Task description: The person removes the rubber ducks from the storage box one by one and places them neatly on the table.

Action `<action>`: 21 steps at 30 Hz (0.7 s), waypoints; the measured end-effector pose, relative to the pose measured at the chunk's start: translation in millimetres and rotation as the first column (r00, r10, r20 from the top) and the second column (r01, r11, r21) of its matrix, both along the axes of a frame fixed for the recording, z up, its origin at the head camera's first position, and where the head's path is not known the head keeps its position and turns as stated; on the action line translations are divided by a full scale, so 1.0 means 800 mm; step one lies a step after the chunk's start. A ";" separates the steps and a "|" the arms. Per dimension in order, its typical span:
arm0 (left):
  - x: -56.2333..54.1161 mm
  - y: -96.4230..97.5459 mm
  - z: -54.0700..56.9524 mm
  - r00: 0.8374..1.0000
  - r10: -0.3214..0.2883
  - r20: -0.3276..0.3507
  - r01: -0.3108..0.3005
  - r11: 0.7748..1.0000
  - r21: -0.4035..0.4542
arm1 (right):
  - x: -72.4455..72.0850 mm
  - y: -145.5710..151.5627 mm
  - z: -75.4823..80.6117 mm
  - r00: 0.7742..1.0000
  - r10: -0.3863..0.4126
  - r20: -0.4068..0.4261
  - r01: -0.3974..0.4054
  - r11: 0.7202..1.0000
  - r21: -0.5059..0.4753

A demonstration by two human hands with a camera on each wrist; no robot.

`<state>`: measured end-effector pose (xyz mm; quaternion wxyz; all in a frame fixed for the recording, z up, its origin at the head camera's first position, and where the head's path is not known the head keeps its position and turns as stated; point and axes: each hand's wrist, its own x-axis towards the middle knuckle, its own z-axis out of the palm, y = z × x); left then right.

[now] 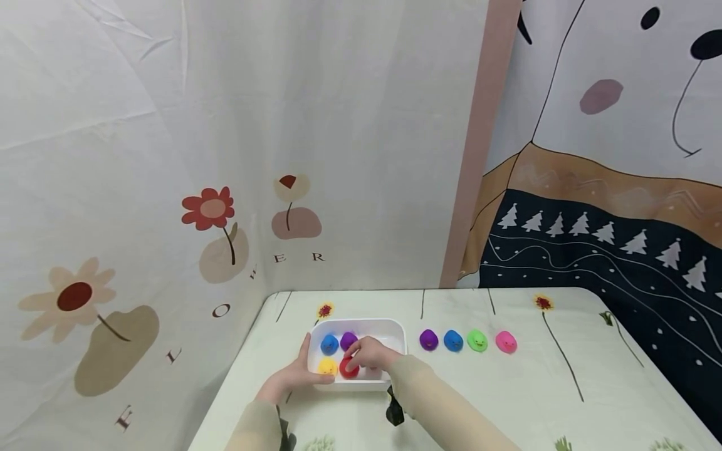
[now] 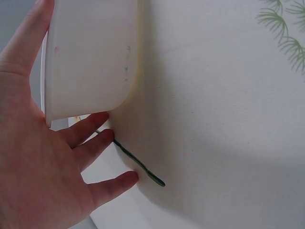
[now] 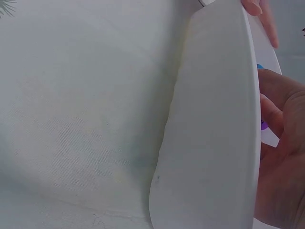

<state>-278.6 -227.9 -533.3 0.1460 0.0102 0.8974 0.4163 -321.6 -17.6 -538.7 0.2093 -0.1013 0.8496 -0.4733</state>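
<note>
A white tray holds several small rounded toys with faces: a blue toy, a purple toy, a yellow toy and a red toy. At its left end my left hand spreads straight fingers against the wall, thumb along the front rim. The left wrist view shows those fingers by the tray's outer corner. Reaching over the front wall, my right hand has bent fingers on the red toy and seems to pinch it. The right wrist view hides that contact behind the wall.
Right of the tray, a purple toy, a blue toy, a green toy and a pink toy form a row on the flower-printed table. Printed curtains stand behind. A black strap end hangs near the right wrist.
</note>
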 end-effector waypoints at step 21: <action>0.004 0.001 0.002 1.000 0.005 -0.004 -0.005 1.000 0.010 | 0.002 0.002 -0.001 0.997 0.032 -0.076 -0.030 0.999 0.019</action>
